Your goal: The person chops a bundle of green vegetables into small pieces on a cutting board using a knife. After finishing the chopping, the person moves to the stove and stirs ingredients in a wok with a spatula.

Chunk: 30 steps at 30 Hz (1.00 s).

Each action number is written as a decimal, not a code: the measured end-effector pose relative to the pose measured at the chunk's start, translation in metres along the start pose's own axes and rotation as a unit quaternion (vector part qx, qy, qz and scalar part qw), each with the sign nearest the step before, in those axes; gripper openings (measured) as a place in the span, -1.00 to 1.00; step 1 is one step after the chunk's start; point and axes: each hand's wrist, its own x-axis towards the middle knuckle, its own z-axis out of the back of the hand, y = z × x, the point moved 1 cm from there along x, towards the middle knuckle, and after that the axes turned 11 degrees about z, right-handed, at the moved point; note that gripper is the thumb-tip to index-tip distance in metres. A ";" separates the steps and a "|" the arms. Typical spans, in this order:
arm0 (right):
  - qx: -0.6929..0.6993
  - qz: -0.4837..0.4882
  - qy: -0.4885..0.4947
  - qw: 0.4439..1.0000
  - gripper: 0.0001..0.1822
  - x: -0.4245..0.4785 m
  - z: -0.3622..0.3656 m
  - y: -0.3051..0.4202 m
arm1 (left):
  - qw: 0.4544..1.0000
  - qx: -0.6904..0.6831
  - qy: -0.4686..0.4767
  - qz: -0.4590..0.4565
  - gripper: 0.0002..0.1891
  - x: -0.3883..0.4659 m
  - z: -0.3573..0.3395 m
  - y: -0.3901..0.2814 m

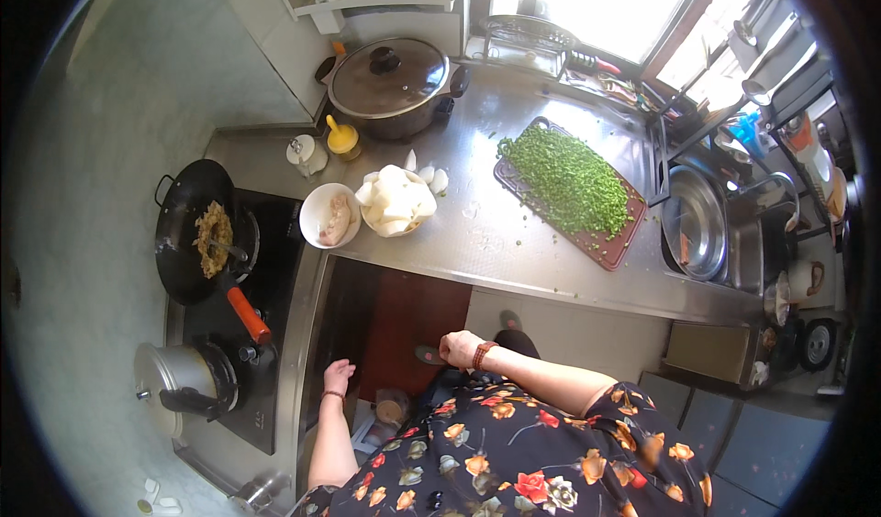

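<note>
My left hand (338, 377) hangs beside the stove's front edge, its fingers slightly apart and nothing in it. In front of my body, my right hand (460, 349) is curled closed, with no object showing in it. A black wok (180, 255) with an orange handle (248, 316) sits on the gas stove (256, 393), near my left hand. Cooked yellowish-brown food (213, 231) lies in the wok, with a metal utensil (234, 250) resting in it. A white bowl (310, 222) holds a piece of raw meat (336, 221). Beside it, another bowl (401, 232) is heaped with white vegetable chunks (396, 197).
Chopped greens (568, 176) cover a brown cutting board (614, 254) on the steel counter (454, 242). A lidded pot (389, 83) stands behind. A pressure cooker (186, 379) is on the near burner. A metal basin (698, 224) sits in the sink at right.
</note>
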 end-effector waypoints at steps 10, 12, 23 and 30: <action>-0.117 -0.006 -0.029 0.993 -0.81 -0.100 0.048 -0.129 | 0.988 -0.132 -0.012 -0.077 -0.68 -0.044 -0.136 -0.133; -0.122 -0.077 -0.034 0.989 -0.78 -0.133 0.071 -0.146 | 0.984 -0.161 -0.015 -0.080 -0.70 -0.043 -0.144 -0.153; -0.005 -0.225 -0.110 0.968 -0.80 -0.205 0.038 -0.217 | 0.864 -0.495 0.072 -0.055 -0.55 0.015 -0.091 -0.262; -0.024 -0.164 -0.122 0.979 -0.79 -0.145 0.016 -0.164 | 0.866 0.000 -0.458 -0.201 -0.55 -0.002 -0.080 -0.302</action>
